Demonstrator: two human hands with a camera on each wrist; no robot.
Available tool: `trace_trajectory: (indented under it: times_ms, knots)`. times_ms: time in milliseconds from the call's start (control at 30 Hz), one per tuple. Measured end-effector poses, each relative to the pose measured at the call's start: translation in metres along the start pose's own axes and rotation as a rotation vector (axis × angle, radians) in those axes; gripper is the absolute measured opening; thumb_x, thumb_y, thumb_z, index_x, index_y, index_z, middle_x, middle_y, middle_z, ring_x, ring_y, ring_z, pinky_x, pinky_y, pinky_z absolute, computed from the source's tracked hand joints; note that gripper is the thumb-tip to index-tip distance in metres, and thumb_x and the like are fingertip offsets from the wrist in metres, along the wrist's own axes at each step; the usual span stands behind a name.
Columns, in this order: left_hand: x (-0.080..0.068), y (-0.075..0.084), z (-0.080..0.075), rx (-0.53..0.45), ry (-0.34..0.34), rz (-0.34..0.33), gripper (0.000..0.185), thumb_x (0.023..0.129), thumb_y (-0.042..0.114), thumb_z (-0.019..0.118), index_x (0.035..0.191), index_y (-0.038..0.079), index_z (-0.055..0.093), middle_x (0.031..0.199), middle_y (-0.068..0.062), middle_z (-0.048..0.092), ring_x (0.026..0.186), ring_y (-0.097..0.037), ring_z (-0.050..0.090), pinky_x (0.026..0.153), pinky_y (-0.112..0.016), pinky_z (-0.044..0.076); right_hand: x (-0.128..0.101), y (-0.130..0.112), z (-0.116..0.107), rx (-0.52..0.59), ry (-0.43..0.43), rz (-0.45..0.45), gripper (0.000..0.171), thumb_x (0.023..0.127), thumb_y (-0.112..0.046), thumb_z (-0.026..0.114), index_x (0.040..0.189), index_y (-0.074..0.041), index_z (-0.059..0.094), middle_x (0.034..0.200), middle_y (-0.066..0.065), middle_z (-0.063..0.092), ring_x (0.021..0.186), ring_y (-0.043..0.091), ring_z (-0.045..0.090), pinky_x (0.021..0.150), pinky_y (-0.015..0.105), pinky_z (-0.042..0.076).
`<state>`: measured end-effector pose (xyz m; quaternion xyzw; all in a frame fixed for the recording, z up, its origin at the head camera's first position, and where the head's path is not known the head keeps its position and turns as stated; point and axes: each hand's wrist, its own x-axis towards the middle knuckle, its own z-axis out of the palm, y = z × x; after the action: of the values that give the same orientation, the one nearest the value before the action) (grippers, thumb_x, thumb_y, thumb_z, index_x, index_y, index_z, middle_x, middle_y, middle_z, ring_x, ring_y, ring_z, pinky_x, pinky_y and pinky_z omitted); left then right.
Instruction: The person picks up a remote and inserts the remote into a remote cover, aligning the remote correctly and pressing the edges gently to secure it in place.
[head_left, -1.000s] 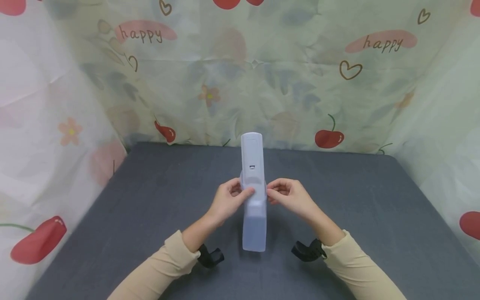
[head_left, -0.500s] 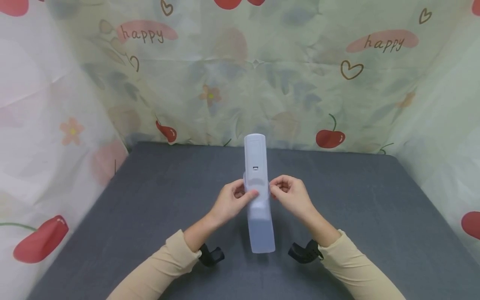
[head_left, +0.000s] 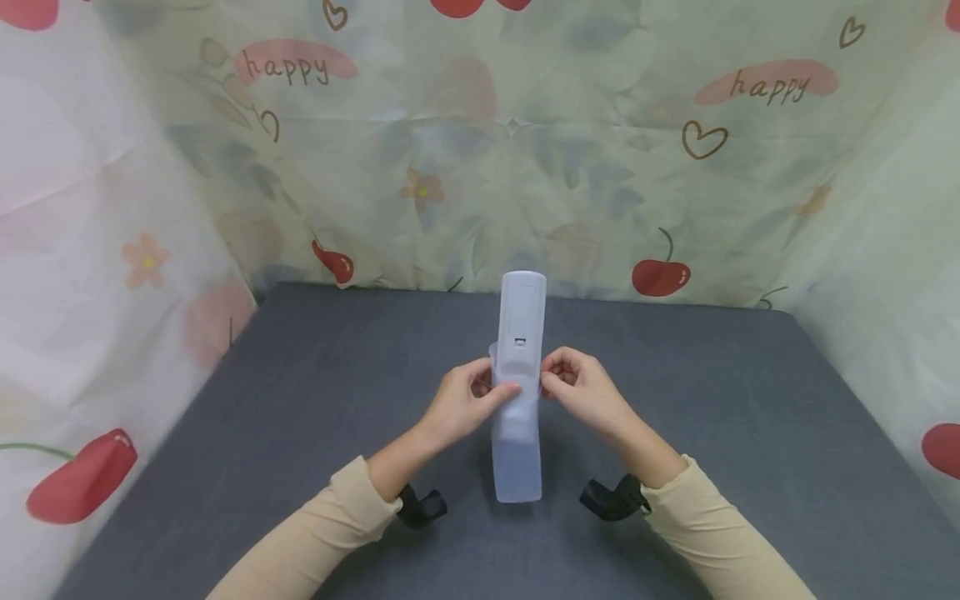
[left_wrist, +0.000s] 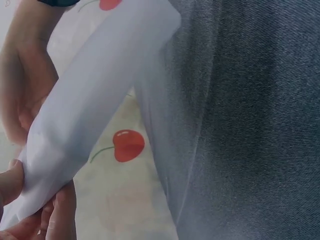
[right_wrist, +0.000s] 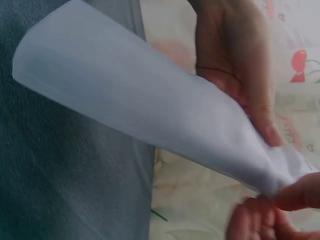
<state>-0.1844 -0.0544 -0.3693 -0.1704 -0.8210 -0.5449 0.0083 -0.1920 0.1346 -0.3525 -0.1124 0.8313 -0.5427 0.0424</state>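
Observation:
A white plastic device [head_left: 517,442], long and narrow with a small port in its upper part, is held upright between the hands in the head view. Its lower end looks bluish and translucent. My left hand [head_left: 467,402] grips it from the left, thumb across the face towards me and fingers behind. At the right edge, my right hand [head_left: 581,387] has thumb and curled fingertips together, pinching the side. In the right wrist view the device [right_wrist: 125,90] slants across, and the right hand's fingertips are blurred. The left wrist view shows the left thumb [left_wrist: 12,182] against it.
Dark grey cloth covers the table [head_left: 337,350]. Patterned curtains [head_left: 510,192] with cherries and "happy" lettering enclose the back and both sides. Black wrist mounts [head_left: 422,507] hang beneath the forearms, one per sleeve.
The device has shifted slightly right; its lower end swung right, then back towards the left. Both hands keep their places on it, with the right fingertips moving a little.

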Motion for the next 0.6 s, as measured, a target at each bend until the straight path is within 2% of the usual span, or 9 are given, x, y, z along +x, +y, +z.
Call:
trace_trajectory:
  times_ms: [133, 300, 400, 500, 600]
  knots:
    - [-0.0009, -0.0005, 0.0013, 0.040, 0.014, -0.011, 0.022, 0.086, 0.020, 0.067, 0.097, 0.001, 0.064, 0.084, -0.013, 0.068, 0.069, -0.011, 0.060, 0.059, -0.020, 0.048, -0.0017, -0.0029, -0.0045, 0.037, -0.091, -0.003, 0.020, 0.093, -0.005, 0.049, 0.110, 0.006, 0.047, 0.099, 0.018, 0.057, 0.083, 0.014, 0.062, 0.078, 0.035, 0.055]
    - [-0.0012, -0.0001, 0.0031, 0.071, 0.016, -0.007, 0.022, 0.085, 0.020, 0.068, 0.097, 0.002, 0.065, 0.084, -0.011, 0.068, 0.070, -0.013, 0.061, 0.061, -0.020, 0.048, 0.0010, -0.0064, -0.0061, 0.076, -0.082, 0.037, 0.048, 0.095, -0.024, 0.053, 0.135, -0.009, 0.030, 0.115, 0.024, 0.055, 0.089, 0.021, 0.065, 0.079, 0.038, 0.056]
    - [-0.0009, 0.0000, 0.0048, 0.077, 0.002, 0.002, 0.023, 0.084, 0.021, 0.069, 0.098, 0.002, 0.065, 0.085, -0.011, 0.069, 0.070, -0.012, 0.061, 0.060, -0.019, 0.048, 0.0036, -0.0064, -0.0062, 0.050, -0.061, 0.050, 0.054, 0.095, -0.033, 0.053, 0.137, -0.014, 0.028, 0.113, 0.024, 0.057, 0.082, 0.020, 0.065, 0.076, 0.037, 0.056]
    - [-0.0006, -0.0006, 0.0058, 0.068, -0.008, 0.003, 0.023, 0.084, 0.021, 0.069, 0.095, 0.002, 0.065, 0.085, -0.011, 0.069, 0.069, -0.011, 0.061, 0.060, -0.019, 0.048, 0.0058, -0.0055, -0.0058, 0.024, -0.049, 0.051, 0.052, 0.094, -0.035, 0.053, 0.135, -0.013, 0.030, 0.111, 0.025, 0.058, 0.078, 0.018, 0.064, 0.073, 0.035, 0.056]
    - [0.0004, -0.0041, 0.0040, -0.030, -0.036, -0.033, 0.025, 0.087, 0.021, 0.067, 0.101, 0.001, 0.065, 0.092, -0.015, 0.069, 0.075, -0.012, 0.063, 0.065, -0.022, 0.051, 0.0068, -0.0052, -0.0073, 0.021, -0.042, 0.052, 0.050, 0.095, -0.034, 0.052, 0.134, -0.012, 0.030, 0.112, 0.025, 0.059, 0.076, 0.018, 0.065, 0.073, 0.034, 0.055]
